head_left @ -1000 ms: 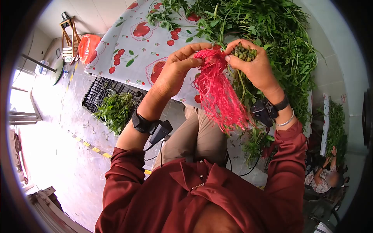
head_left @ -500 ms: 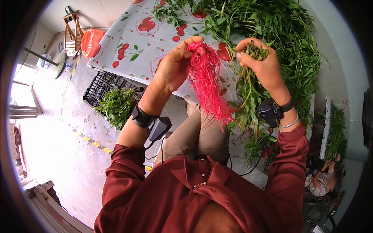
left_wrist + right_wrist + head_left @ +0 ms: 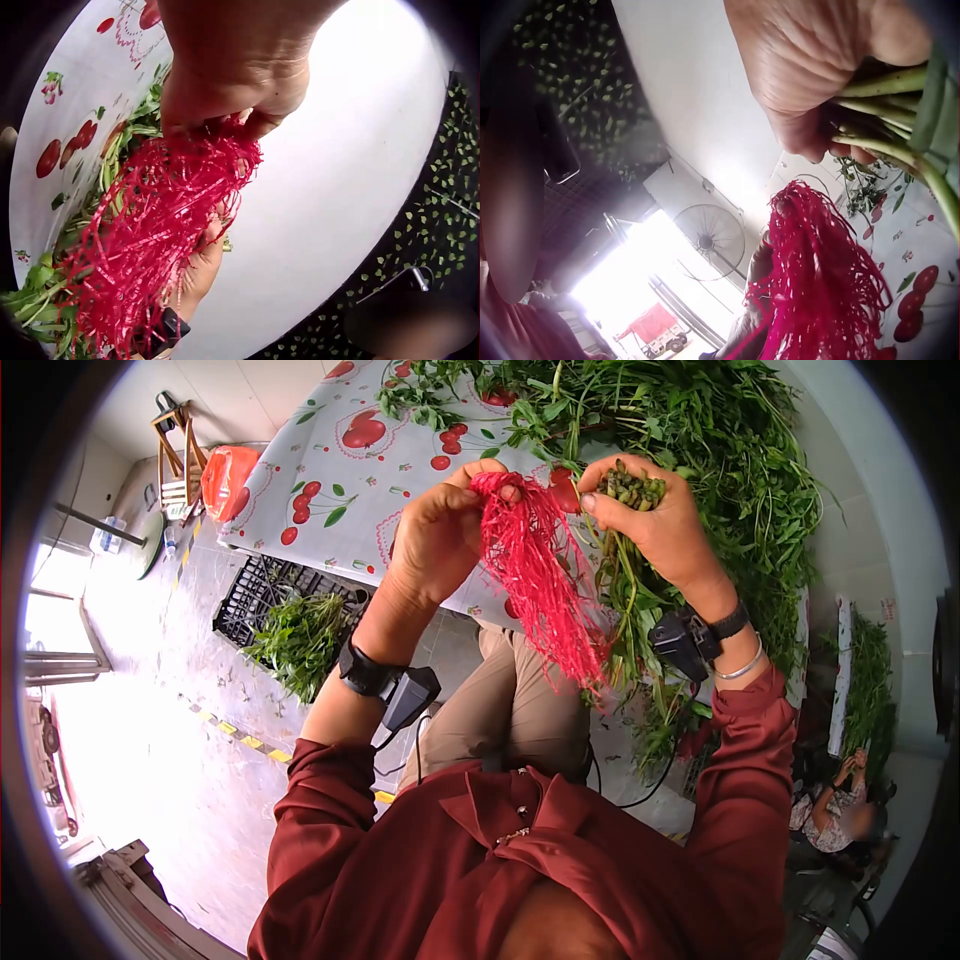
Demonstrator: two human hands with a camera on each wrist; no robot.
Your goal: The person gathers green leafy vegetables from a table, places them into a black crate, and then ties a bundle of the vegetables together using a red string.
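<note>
My left hand [image 3: 436, 532] grips the top of a bundle of thin red strands [image 3: 540, 585], which hangs down over the lap. In the left wrist view the strands [image 3: 150, 240] fall from beneath the left hand [image 3: 232, 86]. My right hand [image 3: 660, 530] is curled round a bunch of green stems [image 3: 632, 488], their cut ends upward and the leaves hanging below. Stems [image 3: 889, 112] pass under the right hand [image 3: 817, 67] in the right wrist view. The hands are a little apart, the strands between them.
Leafy greens [image 3: 720, 460] are heaped on the right of the cherry-patterned tablecloth [image 3: 330, 450]. A black crate [image 3: 262, 592] with greens stands on the floor at left, near a red bag [image 3: 228, 482]. Another person [image 3: 838, 815] is at far right.
Over the last second, my left hand has moved left with the red strands, away from my right hand. The right hand keeps its hold on the green bunch.
</note>
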